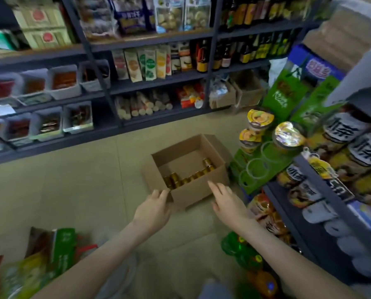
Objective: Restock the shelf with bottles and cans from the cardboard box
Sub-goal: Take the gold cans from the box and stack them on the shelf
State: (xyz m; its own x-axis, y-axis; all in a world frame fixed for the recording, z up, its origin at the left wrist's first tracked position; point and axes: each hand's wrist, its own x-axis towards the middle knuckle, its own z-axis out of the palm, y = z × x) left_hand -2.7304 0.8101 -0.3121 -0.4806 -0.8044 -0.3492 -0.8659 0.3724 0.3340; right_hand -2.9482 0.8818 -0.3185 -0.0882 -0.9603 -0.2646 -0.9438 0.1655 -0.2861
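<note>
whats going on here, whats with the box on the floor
A person is reaching down with both hands toward an open cardboard box on the shop floor. The left hand is at the box's near left corner and seems to touch it. The right hand stretches toward the near wall with straight fingers. Neither hand holds anything. Gold-topped containers line the box's near and right sides. Stocked shelves stand around.

The left hand (153,212) and right hand (228,205) are bare, as are both forearms (89,262) down to the frame's lower edge. Blurred grey-blue cloth (212,288) shows at bottom centre
</note>
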